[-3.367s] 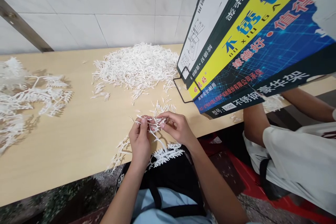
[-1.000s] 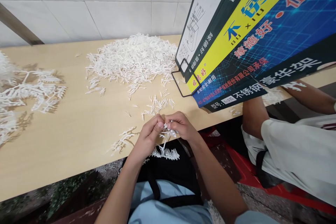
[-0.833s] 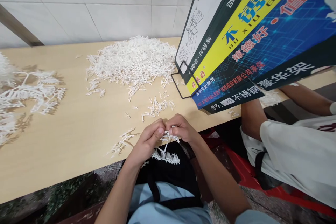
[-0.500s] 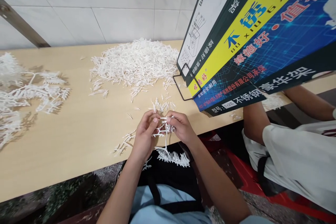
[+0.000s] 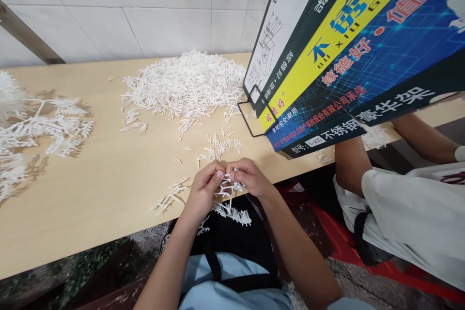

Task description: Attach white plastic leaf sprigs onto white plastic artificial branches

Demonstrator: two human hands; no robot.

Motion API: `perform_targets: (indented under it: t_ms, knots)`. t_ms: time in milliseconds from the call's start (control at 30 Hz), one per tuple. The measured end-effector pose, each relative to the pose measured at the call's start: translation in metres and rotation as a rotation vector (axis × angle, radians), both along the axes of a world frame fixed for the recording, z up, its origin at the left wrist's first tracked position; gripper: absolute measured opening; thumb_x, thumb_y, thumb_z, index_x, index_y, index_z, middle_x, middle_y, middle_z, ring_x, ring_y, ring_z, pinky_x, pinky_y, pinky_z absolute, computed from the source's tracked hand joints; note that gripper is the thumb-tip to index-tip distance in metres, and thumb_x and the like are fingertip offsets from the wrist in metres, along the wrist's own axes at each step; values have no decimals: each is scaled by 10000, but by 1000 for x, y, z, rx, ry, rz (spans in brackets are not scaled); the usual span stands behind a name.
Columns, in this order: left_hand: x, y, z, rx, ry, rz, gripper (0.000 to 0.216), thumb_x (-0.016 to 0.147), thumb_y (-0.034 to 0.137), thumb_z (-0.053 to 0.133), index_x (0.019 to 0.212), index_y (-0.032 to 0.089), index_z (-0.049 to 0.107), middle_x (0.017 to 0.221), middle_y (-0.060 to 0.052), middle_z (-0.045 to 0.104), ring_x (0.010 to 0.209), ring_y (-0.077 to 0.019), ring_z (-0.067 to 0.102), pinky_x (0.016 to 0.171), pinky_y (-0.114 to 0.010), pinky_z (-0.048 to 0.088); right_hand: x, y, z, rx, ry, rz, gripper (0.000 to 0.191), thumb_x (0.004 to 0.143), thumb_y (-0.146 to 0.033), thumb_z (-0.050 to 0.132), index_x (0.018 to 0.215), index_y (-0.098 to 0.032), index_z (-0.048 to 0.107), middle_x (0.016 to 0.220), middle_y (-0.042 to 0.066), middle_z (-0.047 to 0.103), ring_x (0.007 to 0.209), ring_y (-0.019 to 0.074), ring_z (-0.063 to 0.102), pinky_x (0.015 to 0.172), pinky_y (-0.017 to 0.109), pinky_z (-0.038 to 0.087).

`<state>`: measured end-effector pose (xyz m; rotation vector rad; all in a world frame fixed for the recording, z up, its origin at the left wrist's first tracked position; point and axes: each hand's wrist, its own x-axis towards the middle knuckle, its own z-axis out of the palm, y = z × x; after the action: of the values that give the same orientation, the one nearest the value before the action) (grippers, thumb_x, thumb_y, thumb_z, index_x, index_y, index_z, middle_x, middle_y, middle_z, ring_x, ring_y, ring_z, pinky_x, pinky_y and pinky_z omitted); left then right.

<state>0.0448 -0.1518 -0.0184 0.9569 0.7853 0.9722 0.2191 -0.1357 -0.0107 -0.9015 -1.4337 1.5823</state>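
My left hand (image 5: 203, 190) and my right hand (image 5: 249, 178) meet at the near edge of the wooden table (image 5: 109, 174), both pinched on a white plastic branch of small sticks (image 5: 228, 198). The lower end of the branch hangs over my lap. A few loose white sticks (image 5: 220, 146) lie just beyond my hands. Farther back a large heap of loose white sticks (image 5: 185, 87) covers the table. A bare stripped branch (image 5: 170, 193) lies left of my left hand.
Whole white branches (image 5: 39, 131) are piled at the table's left end. A printed cardboard box (image 5: 348, 53) leans on a wire stand (image 5: 254, 116) at the right. Another person (image 5: 399, 198) in light clothes sits to my right, arms under the box.
My hands have dropped slightly toward the table edge and closed tighter on the branch. The hanging end of the branch has swung a little left.
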Motion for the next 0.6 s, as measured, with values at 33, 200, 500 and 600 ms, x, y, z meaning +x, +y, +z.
perform_targets:
  t_ms: [33, 200, 500, 600]
  knots:
    - [-1, 0, 1, -10, -13, -21, 355, 951, 447, 704, 767, 179, 563, 722, 22, 482, 609, -105, 426, 559, -235, 340, 1, 1, 1, 9, 6, 29, 228, 840, -262, 623, 642, -176, 550, 593, -46, 450, 573, 106, 368, 571, 260, 286]
    - [-4, 0, 7, -89, -143, -72, 368, 892, 422, 764, 715, 164, 570, 693, 22, 455, 580, -98, 413, 537, -234, 349, 6, 1, 1, 25, 19, 91, 230, 803, -266, 626, 604, -177, 551, 548, -50, 418, 542, 105, 343, 551, 269, 255]
    - [3, 8, 14, -273, -304, 162, 244, 789, 322, 880, 863, 165, 708, 835, 2, 585, 594, -76, 541, 502, -190, 488, -3, -2, -8, -206, 203, -164, 293, 869, -406, 736, 719, -182, 621, 607, -27, 525, 532, 122, 461, 531, 258, 350]
    - [7, 9, 15, -284, -251, 213, 308, 805, 305, 865, 1072, 197, 757, 998, -40, 666, 728, -119, 625, 574, -211, 551, -7, 0, -9, -189, 198, -202, 286, 892, -423, 754, 775, -176, 668, 678, -4, 608, 567, 130, 540, 550, 258, 419]
